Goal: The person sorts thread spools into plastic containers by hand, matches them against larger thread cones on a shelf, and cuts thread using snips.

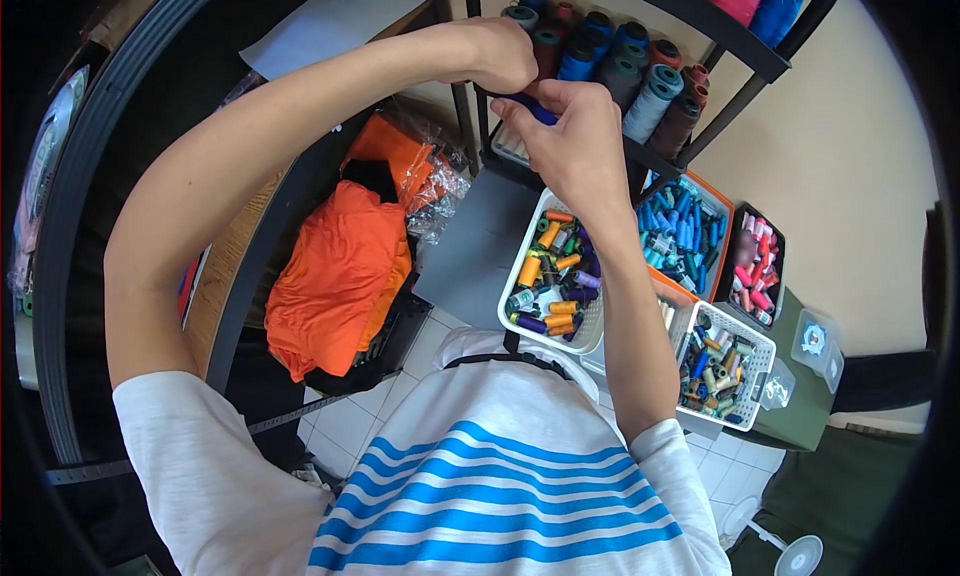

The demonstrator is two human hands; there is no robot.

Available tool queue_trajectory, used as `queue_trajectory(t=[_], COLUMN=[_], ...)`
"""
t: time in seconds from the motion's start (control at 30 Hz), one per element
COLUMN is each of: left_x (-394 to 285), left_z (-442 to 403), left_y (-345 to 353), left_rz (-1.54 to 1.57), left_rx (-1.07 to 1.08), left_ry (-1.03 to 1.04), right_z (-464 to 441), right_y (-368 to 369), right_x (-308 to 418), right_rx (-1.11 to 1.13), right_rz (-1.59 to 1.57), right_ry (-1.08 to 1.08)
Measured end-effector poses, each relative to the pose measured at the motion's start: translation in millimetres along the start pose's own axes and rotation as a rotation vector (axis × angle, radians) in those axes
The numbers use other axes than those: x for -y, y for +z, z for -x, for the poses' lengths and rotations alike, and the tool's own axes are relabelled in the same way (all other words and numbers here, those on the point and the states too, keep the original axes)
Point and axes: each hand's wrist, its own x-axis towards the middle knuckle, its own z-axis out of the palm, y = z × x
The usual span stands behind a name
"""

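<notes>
My right hand [578, 141] is closed, with a dark blue-purple thread spool [538, 111] between thumb and fingers; part of it is covered. Just above and to the left, my left hand [503, 56] is curled, its fingertips turned away, so whatever it pinches is hidden. Both hands are close together in front of the rack of large thread cones [577, 63]. Below my right hand is a white basket [515, 296] of small orange, purple and green spools [560, 321]; my right forearm passes over its right edge.
To the right are an orange bin [712, 188] of blue and teal spools, a dark bin [738, 226] of pink ones and a white basket [768, 361] of mixed spools. Orange fabric [335, 276] lies at left. A black shelf frame [700, 11] rises above the hands.
</notes>
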Motion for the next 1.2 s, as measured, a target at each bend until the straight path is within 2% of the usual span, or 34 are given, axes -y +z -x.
queue_trajectory(t=[0.13, 0.27, 0.33, 0.43, 0.47, 0.53, 0.57, 0.6, 0.63, 0.67, 0.73, 0.77, 0.83, 0.87, 0.9, 0.93, 0.97, 1.0, 1.03, 1.07, 1.1, 1.13, 1.2], left_x=[-1, 2, 2, -1, 1, 8, 12, 17, 25, 39, 70, 67, 47, 36, 24, 3, -6, -18, -32, -47, -62, -72, -83], left_z=[1, -6, -7, -6, -3, 3, 7, 11, 15, 19, 20, 21, 35, 42, 48, 58, 61, 68, 73, 77, 82, 88, 97], left_y=[1, 9, 13, 10, 9, 9, 11, 16, 21, 33, 59, 61, 62, 75, 95, 106, 135, 166, 196, 220, 231, 239, 237], left_rz=[0.083, 0.035, 0.138, 0.304, 0.306, 0.345, 0.345, 0.303, 0.259, 0.257, -0.143, -0.141, 0.608, 0.937, 1.134, 1.421, 1.682, 2.198, 2.508, 2.806, 2.938, 3.053, 3.296], left_rx=[0.016, 0.055, 0.005, 0.01, 0.009, -0.11, -0.111, -0.254, -0.398, -0.401, -0.886, -0.887, -0.599, -0.578, -0.637, -0.528, -0.453, -0.275, -0.172, -0.053, -0.041, -0.023, -0.062], left_ry=[-0.024, -0.047, -0.084, -0.174, -0.178, -0.171, -0.174, -0.217, -0.258, -0.253, 0.028, 0.04, -0.225, -0.227, -0.246, -0.362, -0.367, -0.277, -0.15, -0.057, -0.04, -0.033, -0.149], right_z=[3, 5, 6, 5, 5, 6, 8, 10, 21, 32, 61, 75, 103, 118, 131, 140, 148, 154, 157, 156, 153, 154, 160], right_y=[4, 0, 1, 6, 6, 3, 0, 0, 5, 11, 41, 53, 91, 113, 133, 152, 168, 177, 177, 174, 172, 178, 199], right_x=[3, 9, 7, -6, -9, -22, -34, -45, -54, -59, -77, -66, -72, -78, -87, -101, -115, -122, -123, -125, -125, -133, -159], right_rx=[-0.02, -0.004, 0.009, -0.015, 0.016, 0.05, 0.071, 0.089, 0.076, 0.111, 0.193, 0.293, 0.551, 0.572, 0.592, 0.576, 0.609, 0.652, 0.654, 0.75, 0.841, 0.834, 0.827], right_rz=[-0.064, -0.021, 0.016, -0.013, -0.067, -0.122, -0.053, 0.017, 0.006, 0.013, 0.078, 0.203, 0.437, 0.497, 0.557, 0.557, 0.669, 0.781, 0.777, 0.784, 0.792, 0.792, 0.719], right_ry=[-0.036, 0.022, 0.065, -0.009, 0.069, 0.145, 0.217, 0.289, 0.268, 0.3, 0.287, 0.268, 0.215, 0.202, 0.189, 0.199, 0.217, 0.234, 0.243, 0.243, 0.236, 0.229, 0.346])
